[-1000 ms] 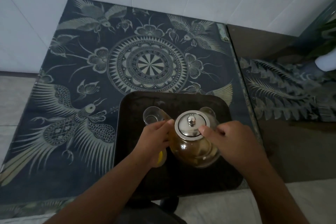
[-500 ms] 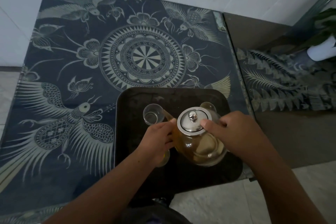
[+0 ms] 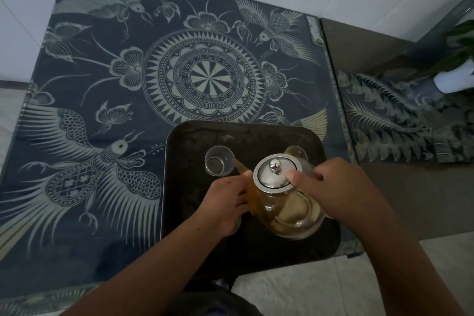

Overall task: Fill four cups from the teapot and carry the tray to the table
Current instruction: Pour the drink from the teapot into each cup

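Observation:
A dark square tray lies on the front right part of a patterned table. Above it my right hand holds a glass teapot of amber tea, thumb pressing on its steel lid. The spout points left toward my left hand, which is wrapped around a small glass cup that it mostly hides. An empty clear cup stands upright on the tray's back left. Another cup with tea peeks out behind the teapot.
The table top is dark glass over a gold bird and mandala design. A second patterned surface adjoins on the right, with a white pot and plant at its far edge. White tiled wall behind; pale floor in front.
The view has tilted a little, so the tray and hands sit slightly lower and right. My hands keep their hold on the cup and teapot; the teapot stays tipped left.

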The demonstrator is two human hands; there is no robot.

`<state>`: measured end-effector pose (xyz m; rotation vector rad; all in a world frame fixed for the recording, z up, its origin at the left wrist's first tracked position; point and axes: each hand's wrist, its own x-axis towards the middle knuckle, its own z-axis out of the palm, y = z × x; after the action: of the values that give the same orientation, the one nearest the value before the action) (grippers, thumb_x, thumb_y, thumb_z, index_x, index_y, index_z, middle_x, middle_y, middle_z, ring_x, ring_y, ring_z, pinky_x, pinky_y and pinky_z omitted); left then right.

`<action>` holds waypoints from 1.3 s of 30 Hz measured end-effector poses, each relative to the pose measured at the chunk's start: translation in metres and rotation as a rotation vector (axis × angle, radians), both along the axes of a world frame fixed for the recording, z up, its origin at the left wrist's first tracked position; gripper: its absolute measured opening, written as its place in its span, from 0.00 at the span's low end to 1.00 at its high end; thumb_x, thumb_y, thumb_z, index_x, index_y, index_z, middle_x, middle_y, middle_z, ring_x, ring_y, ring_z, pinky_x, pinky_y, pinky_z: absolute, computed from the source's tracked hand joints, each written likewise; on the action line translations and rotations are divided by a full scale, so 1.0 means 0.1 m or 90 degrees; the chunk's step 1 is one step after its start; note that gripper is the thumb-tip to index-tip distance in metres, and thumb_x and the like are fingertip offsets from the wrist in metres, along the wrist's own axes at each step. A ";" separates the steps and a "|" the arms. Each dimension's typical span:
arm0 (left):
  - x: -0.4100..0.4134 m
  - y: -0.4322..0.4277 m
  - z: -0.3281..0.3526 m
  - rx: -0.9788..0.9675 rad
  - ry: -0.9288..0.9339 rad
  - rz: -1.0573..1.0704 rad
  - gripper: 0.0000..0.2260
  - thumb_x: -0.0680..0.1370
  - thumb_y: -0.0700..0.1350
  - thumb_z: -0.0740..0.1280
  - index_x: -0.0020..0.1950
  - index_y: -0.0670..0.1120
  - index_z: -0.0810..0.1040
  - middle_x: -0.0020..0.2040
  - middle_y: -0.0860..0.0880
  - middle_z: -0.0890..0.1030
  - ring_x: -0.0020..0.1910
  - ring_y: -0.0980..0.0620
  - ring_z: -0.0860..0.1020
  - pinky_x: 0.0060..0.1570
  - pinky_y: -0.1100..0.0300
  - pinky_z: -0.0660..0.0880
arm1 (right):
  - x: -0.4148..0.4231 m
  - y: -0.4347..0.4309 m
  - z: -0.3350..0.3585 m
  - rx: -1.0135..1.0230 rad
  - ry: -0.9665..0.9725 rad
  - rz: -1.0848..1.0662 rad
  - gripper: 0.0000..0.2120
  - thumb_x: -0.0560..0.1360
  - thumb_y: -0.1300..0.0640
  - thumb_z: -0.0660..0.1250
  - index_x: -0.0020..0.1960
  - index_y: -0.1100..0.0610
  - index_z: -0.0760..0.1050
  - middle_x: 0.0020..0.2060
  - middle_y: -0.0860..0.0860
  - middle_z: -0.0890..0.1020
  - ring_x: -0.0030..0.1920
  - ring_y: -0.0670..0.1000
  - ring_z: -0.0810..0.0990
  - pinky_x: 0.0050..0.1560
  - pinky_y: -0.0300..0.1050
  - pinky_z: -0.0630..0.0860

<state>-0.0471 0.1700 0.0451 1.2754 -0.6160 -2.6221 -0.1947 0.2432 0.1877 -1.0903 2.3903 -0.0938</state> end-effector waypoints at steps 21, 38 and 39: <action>0.07 -0.05 0.01 0.079 -0.005 0.006 0.14 0.83 0.48 0.65 0.58 0.39 0.84 0.52 0.40 0.87 0.49 0.45 0.85 0.52 0.50 0.81 | 0.14 -0.26 0.07 0.086 0.033 -0.005 0.28 0.72 0.37 0.68 0.26 0.55 0.65 0.20 0.48 0.65 0.23 0.47 0.65 0.29 0.42 0.63; 0.05 -0.11 0.06 0.091 0.010 0.012 0.14 0.84 0.48 0.63 0.55 0.41 0.84 0.51 0.40 0.87 0.48 0.45 0.86 0.50 0.51 0.81 | 0.17 -0.44 0.13 0.121 0.059 0.002 0.29 0.73 0.37 0.68 0.26 0.55 0.65 0.20 0.47 0.66 0.23 0.45 0.66 0.29 0.42 0.61; 0.04 -0.12 0.06 0.091 0.010 0.011 0.14 0.84 0.48 0.63 0.55 0.41 0.85 0.50 0.41 0.88 0.47 0.46 0.86 0.49 0.51 0.81 | 0.17 -0.44 0.13 0.123 0.059 0.003 0.28 0.73 0.37 0.68 0.26 0.55 0.65 0.20 0.47 0.66 0.23 0.45 0.66 0.29 0.42 0.61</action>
<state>-0.0427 0.1583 0.0514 1.2898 -0.4200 -2.7015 -0.1779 0.1989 0.2004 -1.0294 2.4194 0.1896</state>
